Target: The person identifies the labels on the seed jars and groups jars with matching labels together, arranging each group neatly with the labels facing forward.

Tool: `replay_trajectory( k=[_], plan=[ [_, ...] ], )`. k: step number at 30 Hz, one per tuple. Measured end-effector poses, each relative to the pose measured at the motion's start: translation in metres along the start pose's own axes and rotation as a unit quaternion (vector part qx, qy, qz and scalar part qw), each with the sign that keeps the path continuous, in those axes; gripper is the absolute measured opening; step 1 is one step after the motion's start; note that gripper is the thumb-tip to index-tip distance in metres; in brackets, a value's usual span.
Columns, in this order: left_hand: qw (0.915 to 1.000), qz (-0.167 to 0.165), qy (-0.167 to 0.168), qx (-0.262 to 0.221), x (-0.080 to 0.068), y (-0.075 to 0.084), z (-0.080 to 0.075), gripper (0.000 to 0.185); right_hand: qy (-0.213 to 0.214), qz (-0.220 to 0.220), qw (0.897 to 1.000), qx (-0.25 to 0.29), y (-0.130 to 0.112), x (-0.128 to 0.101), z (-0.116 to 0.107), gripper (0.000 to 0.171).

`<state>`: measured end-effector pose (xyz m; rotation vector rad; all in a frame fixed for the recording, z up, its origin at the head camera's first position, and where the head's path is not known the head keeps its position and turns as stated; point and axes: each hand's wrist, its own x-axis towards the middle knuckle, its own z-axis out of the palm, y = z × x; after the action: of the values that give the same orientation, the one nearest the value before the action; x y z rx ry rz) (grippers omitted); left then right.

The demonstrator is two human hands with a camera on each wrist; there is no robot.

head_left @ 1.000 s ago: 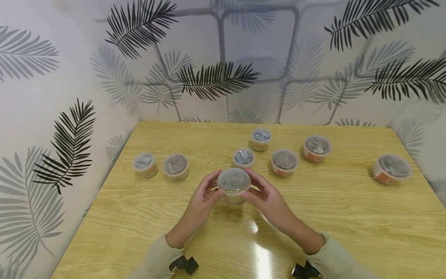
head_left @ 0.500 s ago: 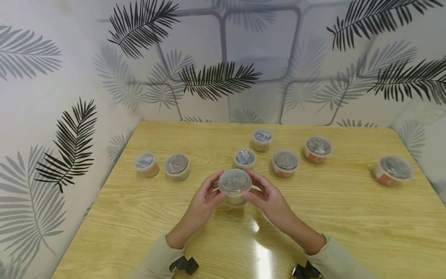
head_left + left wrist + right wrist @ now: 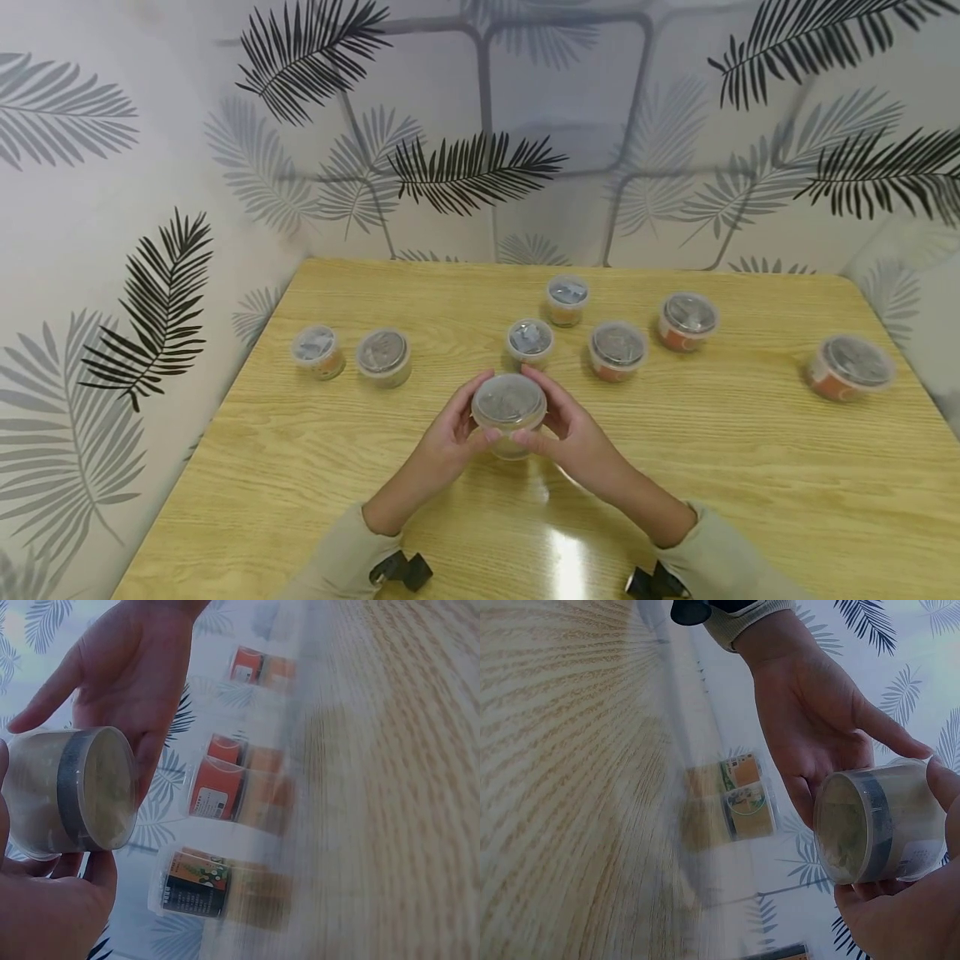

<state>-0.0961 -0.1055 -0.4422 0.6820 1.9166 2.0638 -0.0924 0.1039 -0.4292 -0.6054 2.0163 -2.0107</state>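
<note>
the held tub (image 3: 510, 402) is clear with a grey top and dark grey band. at three o'clock from it, another tub (image 3: 850, 367) shows orange-red. yellow wood grain covers the table (image 3: 757, 475); at twelve, the whitish wall (image 3: 566, 108) bears black and grey leaves.

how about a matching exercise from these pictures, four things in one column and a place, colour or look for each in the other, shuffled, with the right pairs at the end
Things
1. held tub
2. rightmost tub in the head view
3. table
4. sleeves

Places, colours, looks
A. orange-red on its side
B. pale, plain cloth
C. in the grip of the left hand and right hand
D. yellowish, with wood grain

Right pairs: 1-C, 2-A, 3-D, 4-B
</note>
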Motion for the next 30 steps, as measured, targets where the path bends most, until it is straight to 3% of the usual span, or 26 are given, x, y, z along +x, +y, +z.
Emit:
replay_trajectory(
  k=[9, 21, 30],
  plan=[
    [0.9998, 0.003, 0.015, 0.011, -0.001, 0.001, -0.002, 0.068, 0.008, 0.007, 1.000, 0.005, -0.002, -0.001, 0.000, 0.075],
    [0.9982, 0.005, 0.056, 0.024, -0.002, -0.001, -0.012, 0.051, 0.020, -0.018, 0.999, 0.035, -0.001, -0.001, -0.004, 0.054],
    [0.9967, 0.015, 0.071, 0.037, -0.002, 0.000, -0.011, 0.044, 0.032, -0.022, 0.998, 0.043, 0.000, -0.001, -0.005, 0.050]
  ],
)
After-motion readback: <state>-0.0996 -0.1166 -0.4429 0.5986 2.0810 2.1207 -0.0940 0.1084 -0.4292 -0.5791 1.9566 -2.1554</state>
